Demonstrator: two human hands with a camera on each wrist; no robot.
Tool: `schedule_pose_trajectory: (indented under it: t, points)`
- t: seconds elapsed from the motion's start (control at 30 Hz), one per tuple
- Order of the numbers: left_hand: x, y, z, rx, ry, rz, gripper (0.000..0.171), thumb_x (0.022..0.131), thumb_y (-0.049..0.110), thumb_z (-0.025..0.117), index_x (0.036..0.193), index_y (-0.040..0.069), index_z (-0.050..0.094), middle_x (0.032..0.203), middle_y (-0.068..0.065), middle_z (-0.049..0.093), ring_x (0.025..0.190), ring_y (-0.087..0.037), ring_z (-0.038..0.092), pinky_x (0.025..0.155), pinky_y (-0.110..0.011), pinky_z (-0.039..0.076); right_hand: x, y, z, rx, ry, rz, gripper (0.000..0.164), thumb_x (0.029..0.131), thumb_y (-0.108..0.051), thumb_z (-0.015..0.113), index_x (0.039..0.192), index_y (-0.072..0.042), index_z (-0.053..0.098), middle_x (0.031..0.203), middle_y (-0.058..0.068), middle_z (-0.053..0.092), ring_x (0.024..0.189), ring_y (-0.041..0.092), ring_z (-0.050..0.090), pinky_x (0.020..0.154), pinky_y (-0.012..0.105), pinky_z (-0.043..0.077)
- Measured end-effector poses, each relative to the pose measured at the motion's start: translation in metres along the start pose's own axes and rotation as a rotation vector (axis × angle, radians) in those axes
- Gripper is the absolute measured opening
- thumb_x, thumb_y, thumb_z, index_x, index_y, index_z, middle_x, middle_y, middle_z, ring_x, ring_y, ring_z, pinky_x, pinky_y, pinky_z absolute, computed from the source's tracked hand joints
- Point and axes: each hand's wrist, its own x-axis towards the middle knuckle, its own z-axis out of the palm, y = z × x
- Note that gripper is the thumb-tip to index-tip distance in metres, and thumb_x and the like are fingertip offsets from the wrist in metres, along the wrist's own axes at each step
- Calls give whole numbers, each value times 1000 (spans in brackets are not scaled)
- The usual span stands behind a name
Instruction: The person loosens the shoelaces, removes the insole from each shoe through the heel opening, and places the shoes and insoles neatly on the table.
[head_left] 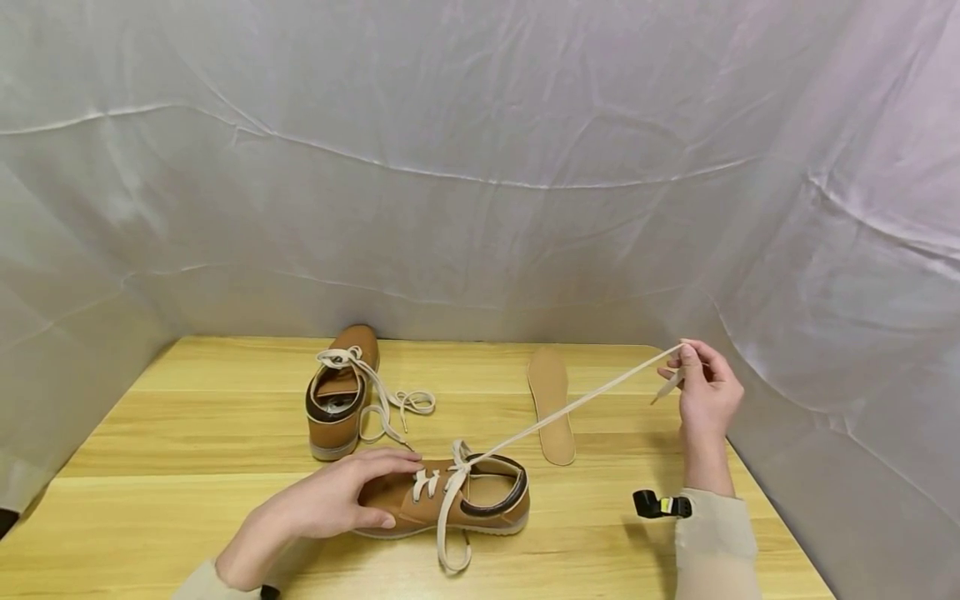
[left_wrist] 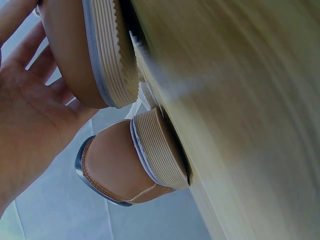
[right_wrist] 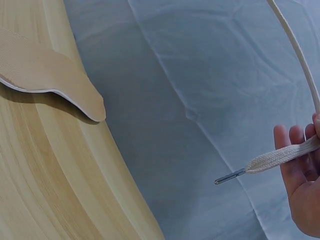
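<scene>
Lace (head_left: 570, 407) work looks partway: one end is pulled taut, the other trails loose, and the rows sit threaded in the near shoe (head_left: 423, 507) on the worktop (head_left: 187, 500). The right grip (head_left: 707, 396) pinches the taut end; the left grip (head_left: 330, 497) clasps the toe, thumb and fingers apart around it.

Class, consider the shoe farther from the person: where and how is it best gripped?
Probably by the heel, thumb and fingers on either side, coming from the person's side: this shoe stands upright on its sole, heel toward the person, while its laces trail off to the right, clear of that grip.
</scene>
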Motion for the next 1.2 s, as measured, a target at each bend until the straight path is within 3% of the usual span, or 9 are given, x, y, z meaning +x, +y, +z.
schedule_pose_trajectory:
  t: [0.17, 0.4, 0.7, 1.2]
  points:
    - [0, 1, 0, -3, -3, -9, 64, 89, 25, 82, 148, 19, 58, 155, 1, 53, 141, -30, 49, 114, -55, 42, 1, 0, -1, -2, 9, 5, 26, 96, -10, 73, 113, 10, 72, 84, 11, 68, 76, 18, 68, 68, 26, 63]
    - [-1, 0, 0, -9, -6, -14, 64, 89, 24, 82, 149, 20, 58, 154, 0, 53, 141, -30, 49, 114, -55, 43, 2, 1, -4, -10, 18, 0, 33, 96, -9, 73, 117, 16, 68, 85, 12, 67, 75, 16, 67, 67, 25, 63]
    - [0, -2, 1, 6, -3, -3, 63, 89, 23, 82, 148, 21, 58, 154, 2, 53, 141, -28, 49, 114, -53, 43, 3, 1, -3, -19, 50, -11, 31, 95, -7, 74, 116, 16, 69, 82, 6, 66, 71, 12, 69, 66, 25, 63]
    - [0, -1, 0, 27, 1, -1, 63, 89, 20, 83, 147, 20, 59, 153, 2, 54, 141, -27, 50, 113, -52, 44, 2, 3, -3, -77, 76, -21, 33, 96, -10, 73, 118, 15, 69, 95, 6, 62, 77, 12, 66, 67, 21, 62]
